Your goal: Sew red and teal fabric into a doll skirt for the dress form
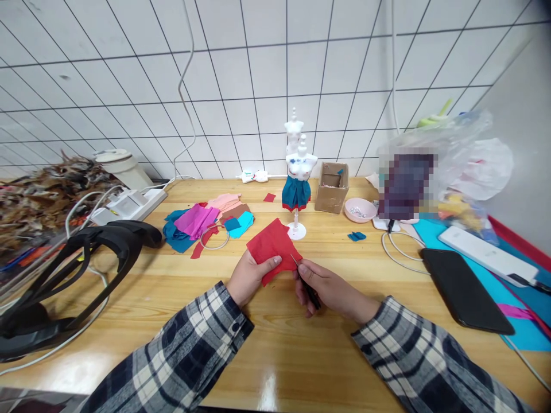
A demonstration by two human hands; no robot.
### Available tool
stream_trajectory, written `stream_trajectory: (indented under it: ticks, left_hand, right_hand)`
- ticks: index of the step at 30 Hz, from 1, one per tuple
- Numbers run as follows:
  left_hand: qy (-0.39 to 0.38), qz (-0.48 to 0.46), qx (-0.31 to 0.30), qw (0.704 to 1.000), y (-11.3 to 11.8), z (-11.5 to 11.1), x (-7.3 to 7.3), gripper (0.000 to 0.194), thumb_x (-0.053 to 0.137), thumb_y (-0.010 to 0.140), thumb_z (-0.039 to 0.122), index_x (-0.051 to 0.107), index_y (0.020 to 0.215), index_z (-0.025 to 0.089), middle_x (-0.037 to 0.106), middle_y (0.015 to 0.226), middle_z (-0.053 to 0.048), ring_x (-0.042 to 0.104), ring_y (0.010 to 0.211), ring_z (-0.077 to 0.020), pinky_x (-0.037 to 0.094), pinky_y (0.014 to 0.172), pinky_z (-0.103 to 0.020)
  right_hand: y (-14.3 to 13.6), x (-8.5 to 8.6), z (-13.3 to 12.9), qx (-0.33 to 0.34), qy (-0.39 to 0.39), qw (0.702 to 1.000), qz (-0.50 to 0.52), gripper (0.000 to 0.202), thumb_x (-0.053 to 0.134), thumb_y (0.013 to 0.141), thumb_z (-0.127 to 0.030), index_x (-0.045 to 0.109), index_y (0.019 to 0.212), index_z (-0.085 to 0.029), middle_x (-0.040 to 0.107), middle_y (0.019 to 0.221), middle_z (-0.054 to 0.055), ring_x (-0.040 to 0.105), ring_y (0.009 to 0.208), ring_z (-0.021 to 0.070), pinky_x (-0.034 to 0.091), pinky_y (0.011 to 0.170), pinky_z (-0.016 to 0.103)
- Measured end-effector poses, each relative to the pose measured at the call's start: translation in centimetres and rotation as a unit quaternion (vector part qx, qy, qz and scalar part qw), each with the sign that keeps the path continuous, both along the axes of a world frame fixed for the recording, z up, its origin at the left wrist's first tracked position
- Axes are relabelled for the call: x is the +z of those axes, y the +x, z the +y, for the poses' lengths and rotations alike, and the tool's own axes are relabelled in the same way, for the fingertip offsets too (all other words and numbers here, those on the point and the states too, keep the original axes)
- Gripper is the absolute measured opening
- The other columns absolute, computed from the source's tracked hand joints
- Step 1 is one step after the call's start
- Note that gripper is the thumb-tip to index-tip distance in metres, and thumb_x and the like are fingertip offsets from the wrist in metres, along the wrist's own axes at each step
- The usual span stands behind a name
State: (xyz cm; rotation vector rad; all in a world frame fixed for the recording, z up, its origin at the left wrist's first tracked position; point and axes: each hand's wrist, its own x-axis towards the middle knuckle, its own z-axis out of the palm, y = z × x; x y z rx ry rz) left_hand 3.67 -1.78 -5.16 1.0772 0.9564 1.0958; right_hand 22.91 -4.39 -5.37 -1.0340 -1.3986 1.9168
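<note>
A red piece of fabric (269, 244) is pinched in my left hand (249, 277), thumb on top and the other fingers hidden beneath it. My right hand (325, 285) is wrapped round a pair of small dark-handled scissors (309, 293). The thin metal blades lie against the cloth's right edge; whether they are closed on it I cannot make out. Just beyond the fabric stands a white miniature dress form (301, 166) on a round base, wearing a teal skirt (296, 194) with a red hem. Another white form (293, 127) stands behind it.
Coloured fabric scraps (196, 221) and a hoop (215, 237) lie left of centre. A small cardboard box (332, 188) and a pink bowl of beads (360, 210) stand at the back. A black phone (465, 289) lies right; a black headset (86, 275) lies left.
</note>
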Motion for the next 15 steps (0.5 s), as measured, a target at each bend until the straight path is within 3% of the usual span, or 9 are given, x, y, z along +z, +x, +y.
stream_trajectory:
  ticks: [15]
  left_hand:
    - [0.003, 0.023, 0.016, 1.000, 0.13, -0.03, -0.06, 0.041, 0.081, 0.070, 0.037, 0.068, 0.103, 0.016, 0.074, 0.104, -0.011, 0.069, 0.096, -0.0282, 0.052, 0.091, -0.043]
  right_hand:
    - [0.05, 0.40, 0.02, -0.006, 0.003, 1.000, -0.020, 0.047, 0.040, 0.090, -0.069, 0.043, 0.084, -0.022, 0.053, 0.062, -0.007, 0.047, 0.041, 0.0069, 0.051, 0.044, 0.022]
